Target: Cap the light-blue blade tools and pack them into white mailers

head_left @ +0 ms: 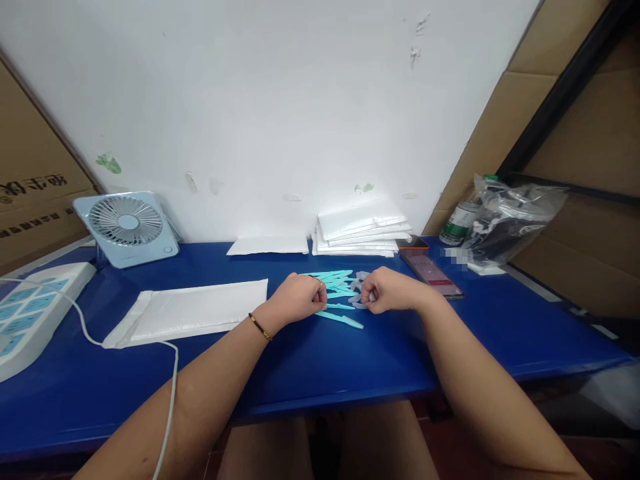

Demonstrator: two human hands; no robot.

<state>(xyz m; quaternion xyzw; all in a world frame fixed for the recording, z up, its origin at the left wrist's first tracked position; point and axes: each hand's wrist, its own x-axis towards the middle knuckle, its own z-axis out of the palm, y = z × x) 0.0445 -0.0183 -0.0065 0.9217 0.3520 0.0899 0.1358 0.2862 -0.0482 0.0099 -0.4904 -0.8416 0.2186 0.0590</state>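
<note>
My left hand [303, 297] is closed in a pinch, with a slim turquoise eyebrow razor [341, 307] sticking out to the right from its fingertips. Another turquoise razor [347, 321] lies just below, partly behind the hand. Facing it, my right hand [389, 291] has its fingers curled together by a small translucent plastic cap [358, 305]; what sits inside the fingers is mostly hidden. Between and behind both hands lies a loose pile of turquoise razors [335, 275], with several translucent caps [361, 275] at its right side.
On the blue table [340, 373], a white padded envelope [200, 310] lies left, with a stack of envelopes [357, 233] by the wall. A fan [127, 227], power strip [45, 313] and white cable [173, 380] are left; a phone [433, 273], bottle [459, 223] and plastic bag [515, 223] right.
</note>
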